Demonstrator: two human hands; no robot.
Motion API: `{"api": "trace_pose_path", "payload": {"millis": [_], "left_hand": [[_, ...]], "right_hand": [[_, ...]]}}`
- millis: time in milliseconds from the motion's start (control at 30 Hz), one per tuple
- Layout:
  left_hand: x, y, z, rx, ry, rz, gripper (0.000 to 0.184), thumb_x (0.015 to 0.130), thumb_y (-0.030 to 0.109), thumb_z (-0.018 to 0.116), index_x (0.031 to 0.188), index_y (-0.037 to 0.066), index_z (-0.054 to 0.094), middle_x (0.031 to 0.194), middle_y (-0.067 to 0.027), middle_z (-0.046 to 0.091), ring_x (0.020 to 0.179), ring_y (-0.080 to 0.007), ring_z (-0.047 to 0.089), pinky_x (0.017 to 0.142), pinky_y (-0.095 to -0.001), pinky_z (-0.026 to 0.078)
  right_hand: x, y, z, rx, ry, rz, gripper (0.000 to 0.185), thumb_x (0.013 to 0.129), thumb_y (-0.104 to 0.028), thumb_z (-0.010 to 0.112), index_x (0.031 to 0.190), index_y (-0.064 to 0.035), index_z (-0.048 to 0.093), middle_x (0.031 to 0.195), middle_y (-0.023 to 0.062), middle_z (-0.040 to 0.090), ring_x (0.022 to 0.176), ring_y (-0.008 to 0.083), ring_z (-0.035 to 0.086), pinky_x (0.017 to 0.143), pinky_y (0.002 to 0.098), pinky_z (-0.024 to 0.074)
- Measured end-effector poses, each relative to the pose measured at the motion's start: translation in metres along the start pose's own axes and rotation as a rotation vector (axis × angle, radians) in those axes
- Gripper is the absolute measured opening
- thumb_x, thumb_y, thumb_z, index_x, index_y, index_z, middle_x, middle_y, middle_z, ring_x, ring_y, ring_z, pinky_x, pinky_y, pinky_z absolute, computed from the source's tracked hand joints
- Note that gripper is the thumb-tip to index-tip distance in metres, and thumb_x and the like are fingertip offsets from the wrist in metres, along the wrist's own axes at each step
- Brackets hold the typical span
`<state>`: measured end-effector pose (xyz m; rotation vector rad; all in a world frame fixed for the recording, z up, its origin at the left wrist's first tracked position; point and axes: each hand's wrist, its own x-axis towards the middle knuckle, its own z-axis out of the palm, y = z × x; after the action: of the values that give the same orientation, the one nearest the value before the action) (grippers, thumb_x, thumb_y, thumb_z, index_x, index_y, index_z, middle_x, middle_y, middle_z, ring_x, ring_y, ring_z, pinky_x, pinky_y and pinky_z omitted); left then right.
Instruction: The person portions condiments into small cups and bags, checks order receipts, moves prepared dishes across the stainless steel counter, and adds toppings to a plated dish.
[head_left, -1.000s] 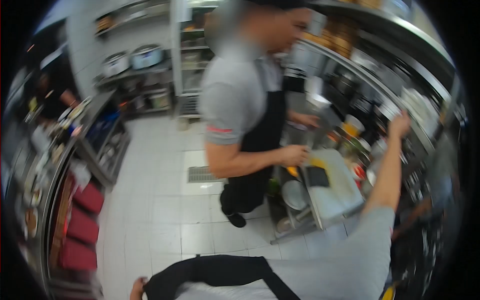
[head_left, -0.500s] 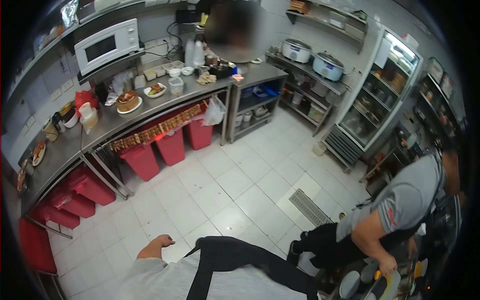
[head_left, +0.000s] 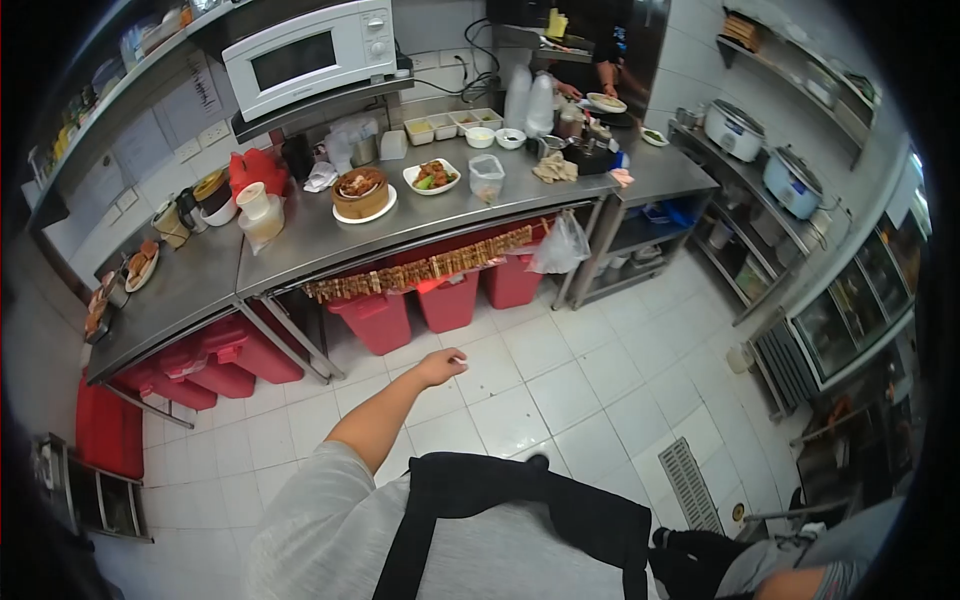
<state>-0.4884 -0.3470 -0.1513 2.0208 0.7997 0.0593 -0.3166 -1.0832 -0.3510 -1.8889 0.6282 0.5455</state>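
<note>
My left hand (head_left: 440, 367) reaches forward over the tiled floor with its fingers loosely curled. I make out nothing held in it, and it touches nothing. Nearest to it are the pink bins (head_left: 447, 306) under the steel counter (head_left: 300, 243) and a long row of skewers (head_left: 420, 272) along the counter's front. On top stand a bamboo steamer (head_left: 360, 200) on a white plate, a white dish of food (head_left: 432, 178) and a clear plastic container (head_left: 486, 176). My right hand is out of view.
A microwave (head_left: 310, 65) sits on a wall shelf. Two rice cookers (head_left: 735, 130) stand on the right-hand rack. A glass-door fridge (head_left: 850, 300) is at the right. One co-worker's hand is near a plate (head_left: 606, 103) at the back; another person's sleeve (head_left: 850, 580) shows at lower right.
The view has turned right-to-left and come closer to the counter. My left arm now stretches further forward. The co-worker on the right has mostly slipped out of the lower right edge.
</note>
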Motion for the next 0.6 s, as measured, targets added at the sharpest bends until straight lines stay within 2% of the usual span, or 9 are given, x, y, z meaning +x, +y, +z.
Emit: {"api": "trace_pose_path", "payload": {"millis": [67,200,300,333,400,433,467,533,600], "left_hand": [[0.028,0.005,-0.002,-0.092,-0.002,0.056,0.040,0.079,0.034,0.066,0.110,0.008,0.059,0.091,-0.0090,0.063,0.085,-0.0185,0.058,0.076,-0.0301,0.047],[0.070,-0.007,-0.004,-0.096,-0.050,0.022,0.041,0.080,0.033,0.067,0.110,0.007,0.058,0.089,-0.0066,0.061,0.082,-0.0158,0.056,0.076,-0.0296,0.046],[0.083,-0.046,0.025,-0.252,-0.081,-0.064,0.039,0.082,0.027,0.065,0.114,0.006,0.055,0.091,-0.0053,0.062,0.084,-0.0135,0.055,0.074,-0.0291,0.046],[0.086,-0.032,0.019,-0.325,-0.129,-0.211,0.038,0.083,0.026,0.064,0.114,0.006,0.055,0.093,-0.0048,0.063,0.085,-0.0132,0.056,0.074,-0.0293,0.046],[0.093,-0.028,0.014,-0.359,-0.178,-0.152,0.038,0.083,0.028,0.064,0.114,0.007,0.056,0.094,-0.0052,0.063,0.087,-0.0138,0.057,0.076,-0.0293,0.046],[0.102,-0.023,0.011,-0.344,-0.139,-0.156,0.039,0.083,0.029,0.065,0.114,0.008,0.056,0.096,-0.0065,0.063,0.087,-0.0153,0.058,0.077,-0.0290,0.047],[0.114,-0.015,0.001,-0.328,-0.101,-0.160,0.039,0.082,0.031,0.065,0.114,0.009,0.057,0.098,-0.0077,0.063,0.087,-0.0167,0.059,0.077,-0.0287,0.047],[0.131,0.013,-0.019,-0.282,-0.027,-0.126,0.040,0.082,0.034,0.066,0.114,0.011,0.057,0.100,-0.0091,0.062,0.088,-0.0188,0.060,0.078,-0.0291,0.048],[0.154,0.025,-0.038,-0.237,0.060,-0.087,0.041,0.081,0.035,0.066,0.114,0.013,0.058,0.102,-0.0098,0.062,0.089,-0.0205,0.061,0.078,-0.0296,0.049]], "right_hand": [[0.029,-0.043,0.012,0.027,-0.073,0.070,0.032,0.069,0.013,0.044,0.094,-0.0056,0.054,0.065,0.0080,0.052,0.050,0.0206,0.052,0.037,0.0323,0.0373],[0.115,-0.147,0.091,-0.122,0.226,-0.146,0.032,0.068,0.012,0.043,0.093,-0.0047,0.055,0.063,0.0090,0.051,0.046,0.0190,0.050,0.037,0.0320,0.0383],[0.108,-0.312,0.173,-0.344,0.264,-0.473,0.025,0.071,0.010,0.045,0.089,-0.0031,0.056,0.063,0.0090,0.052,0.047,0.0176,0.051,0.040,0.0313,0.0411],[0.144,-0.351,0.200,-0.327,0.182,-0.590,0.020,0.074,0.006,0.047,0.088,-0.0023,0.057,0.065,0.0088,0.053,0.048,0.0175,0.052,0.040,0.0311,0.0418],[0.167,-0.457,0.263,-0.255,0.123,-0.714,0.005,0.080,-0.002,0.054,0.082,-0.0017,0.059,0.063,0.0073,0.057,0.057,0.0167,0.057,0.049,0.0308,0.0484],[0.197,-0.511,0.302,-0.359,0.127,-0.834,0.005,0.083,-0.002,0.053,0.086,-0.0019,0.057,0.064,0.0059,0.054,0.056,0.0147,0.055,0.049,0.0275,0.0473],[0.219,-0.572,0.350,-0.255,0.046,-0.905,0.008,0.083,-0.001,0.054,0.090,-0.0022,0.055,0.068,0.0049,0.054,0.056,0.0140,0.053,0.049,0.0277,0.0471],[0.247,-0.700,0.441,-0.218,-0.072,-1.259,0.006,0.085,-0.001,0.052,0.090,-0.0025,0.055,0.068,0.0025,0.053,0.057,0.0109,0.051,0.049,0.0265,0.0443],[0.148,-0.834,0.520,-0.059,-0.276,-1.279,0.008,0.085,-0.009,0.056,0.090,-0.0041,0.059,0.072,0.0045,0.059,0.060,0.0119,0.054,0.052,0.0272,0.0445]]}}
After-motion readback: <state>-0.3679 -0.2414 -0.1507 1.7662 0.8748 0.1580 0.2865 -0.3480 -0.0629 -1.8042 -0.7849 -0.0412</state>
